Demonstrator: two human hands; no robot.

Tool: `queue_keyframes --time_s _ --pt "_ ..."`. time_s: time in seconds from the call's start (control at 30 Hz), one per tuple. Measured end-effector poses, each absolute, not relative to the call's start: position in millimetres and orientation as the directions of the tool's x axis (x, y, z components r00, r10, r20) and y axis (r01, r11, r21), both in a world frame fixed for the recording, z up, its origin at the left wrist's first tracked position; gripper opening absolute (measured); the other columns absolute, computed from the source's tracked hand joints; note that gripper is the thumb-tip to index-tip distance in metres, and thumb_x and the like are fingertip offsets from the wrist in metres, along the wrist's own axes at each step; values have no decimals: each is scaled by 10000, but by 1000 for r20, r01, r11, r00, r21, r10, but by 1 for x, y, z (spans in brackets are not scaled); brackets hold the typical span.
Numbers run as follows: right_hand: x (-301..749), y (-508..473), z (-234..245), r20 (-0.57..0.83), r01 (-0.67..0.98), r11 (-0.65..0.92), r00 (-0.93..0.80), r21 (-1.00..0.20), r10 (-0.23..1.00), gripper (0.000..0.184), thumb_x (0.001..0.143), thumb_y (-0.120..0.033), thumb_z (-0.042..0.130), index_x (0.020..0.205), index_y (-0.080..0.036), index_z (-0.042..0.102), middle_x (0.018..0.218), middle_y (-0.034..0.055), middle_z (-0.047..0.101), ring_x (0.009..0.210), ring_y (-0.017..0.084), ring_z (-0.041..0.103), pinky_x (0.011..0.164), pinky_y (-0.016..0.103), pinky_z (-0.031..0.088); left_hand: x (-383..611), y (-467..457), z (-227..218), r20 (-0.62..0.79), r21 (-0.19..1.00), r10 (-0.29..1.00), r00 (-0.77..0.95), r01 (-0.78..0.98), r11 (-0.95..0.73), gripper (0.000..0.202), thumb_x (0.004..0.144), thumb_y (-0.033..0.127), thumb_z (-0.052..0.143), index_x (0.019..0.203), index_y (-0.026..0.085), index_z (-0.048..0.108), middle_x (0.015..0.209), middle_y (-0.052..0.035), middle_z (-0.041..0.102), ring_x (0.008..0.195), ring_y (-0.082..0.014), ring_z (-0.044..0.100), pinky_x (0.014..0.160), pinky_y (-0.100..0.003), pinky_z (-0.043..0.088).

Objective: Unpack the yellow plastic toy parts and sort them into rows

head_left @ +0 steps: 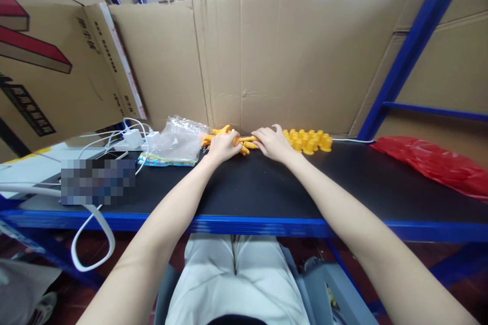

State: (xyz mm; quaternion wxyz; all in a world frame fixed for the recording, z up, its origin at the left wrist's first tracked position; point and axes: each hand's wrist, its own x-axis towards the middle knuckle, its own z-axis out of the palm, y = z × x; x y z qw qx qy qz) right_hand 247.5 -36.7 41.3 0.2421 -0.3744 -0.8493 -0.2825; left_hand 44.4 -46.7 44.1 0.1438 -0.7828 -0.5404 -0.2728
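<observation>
At the back of the black tabletop, my left hand [224, 148] is closed around a yellow plastic piece. Part of that yellow plastic piece [247, 138] shows between my two hands, its ends hidden by fingers. My right hand [273, 143] pinches the other end with thumb and fingertips, another finger raised. Several loose yellow pieces [221, 130] lie in a pile behind and beside my left hand; their exact shape is hard to make out. Right of my right hand, several yellow spool-like cups [309, 143] stand upright in rows.
A clear plastic bag [178, 137] with a colourful edge lies left of the pile. White chargers [132, 138] and cables [110, 244] are farther left, near a blurred-out object [98, 181]. A red plastic bag [430, 162] lies right. Cardboard [297, 61] walls the back; a blue rail [263, 226] edges the front.
</observation>
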Motion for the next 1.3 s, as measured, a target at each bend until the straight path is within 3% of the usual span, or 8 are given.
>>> queue_keyframes --time_s 0.23,0.47,0.73,1.03,1.3 --pt "244 -36 39 554 780 542 -613 312 563 240 919 -167 384 1057 -135 577 998 121 648 960 248 545 992 506 199 44 -47 45 563 46 775 287 926 -376 275 786 333 557 1020 216 641 896 -85 708 878 -258 654 738 -331 453" --pt "242 -40 44 595 801 487 -590 349 546 210 891 -119 402 1016 -140 569 983 128 636 945 254 523 969 511 216 46 -42 41 559 103 786 264 919 -382 304 771 355 572 1026 209 649 871 -87 704 873 -281 654 743 -352 459" --pt "245 -37 40 603 782 500 -613 372 511 183 904 -190 430 1018 -138 562 1003 135 623 968 263 518 967 480 213 45 -41 40 549 97 795 257 926 -366 312 775 376 579 1033 216 652 883 -84 704 866 -265 651 746 -342 460" --pt "249 -28 30 521 774 583 -614 248 593 246 931 -176 403 1128 -129 543 1036 117 651 951 227 558 869 373 280 38 -39 38 541 95 798 267 923 -373 310 765 358 599 1038 223 656 903 -95 702 888 -276 651 738 -345 463" --pt "255 -31 36 501 805 484 -593 345 630 193 883 -201 480 1023 -133 594 1021 125 612 964 260 523 793 367 284 39 -37 37 555 83 785 276 920 -382 311 761 360 600 1032 219 659 900 -91 704 878 -269 653 737 -342 467"
